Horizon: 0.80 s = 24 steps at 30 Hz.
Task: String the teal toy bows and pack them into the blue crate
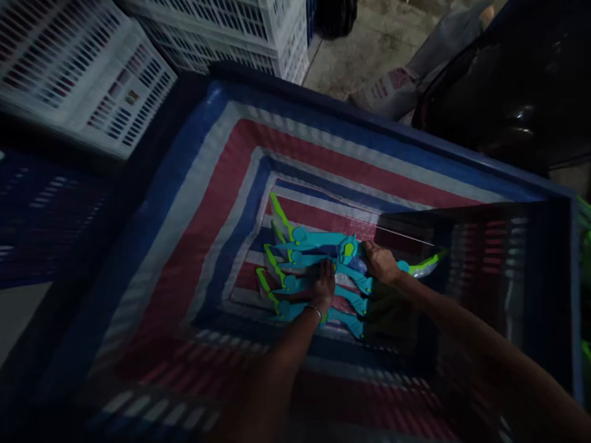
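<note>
Several turquoise plastic toy bows (pixel 318 239) with lime-green tips lie side by side in a deep crate (pixel 221 92) lined with striped sheeting. A thin pale string runs toward the right green tip (pixel 427 264) of the topmost bow. My right hand (pixel 382 263) is closed around that bow, right of its green-centred grip. My left hand (pixel 325 288) lies across the middle of the row, fingers stretched out and touching the bows. A bracelet circles my left wrist. Both hands cover parts of the bows beneath them.
Stacked white slatted crates (pixel 290 61) stand beyond the far left side, with another white crate (pixel 124 98) nearer. A dark blue slatted crate (pixel 50 203) is at left. Pale sacks (pixel 390 92) and a large shiny black bag (pixel 512 92) sit behind the crate rim.
</note>
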Motion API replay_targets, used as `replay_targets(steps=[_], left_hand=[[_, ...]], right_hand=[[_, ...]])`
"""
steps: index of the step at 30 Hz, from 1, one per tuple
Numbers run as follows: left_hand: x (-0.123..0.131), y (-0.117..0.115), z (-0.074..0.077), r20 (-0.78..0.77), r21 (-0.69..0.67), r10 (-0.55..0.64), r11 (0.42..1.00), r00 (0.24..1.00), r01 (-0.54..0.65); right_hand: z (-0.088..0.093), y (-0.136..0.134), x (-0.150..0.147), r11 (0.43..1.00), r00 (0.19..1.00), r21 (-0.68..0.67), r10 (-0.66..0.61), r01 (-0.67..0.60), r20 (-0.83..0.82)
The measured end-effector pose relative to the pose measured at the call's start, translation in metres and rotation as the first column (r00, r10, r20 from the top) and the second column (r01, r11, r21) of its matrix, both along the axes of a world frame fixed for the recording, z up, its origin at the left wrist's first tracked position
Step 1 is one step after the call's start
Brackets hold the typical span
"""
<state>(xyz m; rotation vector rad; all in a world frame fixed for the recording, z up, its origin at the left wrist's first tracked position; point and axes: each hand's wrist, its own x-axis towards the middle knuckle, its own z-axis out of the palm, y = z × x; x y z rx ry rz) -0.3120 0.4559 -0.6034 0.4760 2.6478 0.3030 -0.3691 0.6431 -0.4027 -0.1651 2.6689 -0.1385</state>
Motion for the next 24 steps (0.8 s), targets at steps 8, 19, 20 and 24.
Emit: replay_targets(steps=[8, 19, 20, 24], left_hand=[[0.003, -0.007, -0.004, -0.029, -0.188, -0.1, 0.978, 0.995, 0.093], [-0.01, -0.018, 0.029, 0.084, -0.127, -0.155, 0.978, 0.984, 0.165], [-0.015, -0.019, 0.032, 0.081, -0.109, -0.165, 0.979, 0.983, 0.173], [-0.053, -0.015, 0.035, 0.015, -0.072, -0.271, 0.96, 0.963, 0.271]], right_hand=[[-0.163, -0.002, -0.043, 0.998, 0.998, -0.001, -0.058, 0.058, -0.03], [-0.187, -0.006, -0.015, 0.998, 0.998, 0.009, -0.056, 0.056, -0.019], [-0.186, -0.005, -0.015, 0.998, 0.998, 0.001, -0.055, 0.055, -0.02], [-0.183, -0.009, -0.02, 0.996, 0.998, -0.067, -0.054, 0.053, -0.014]])
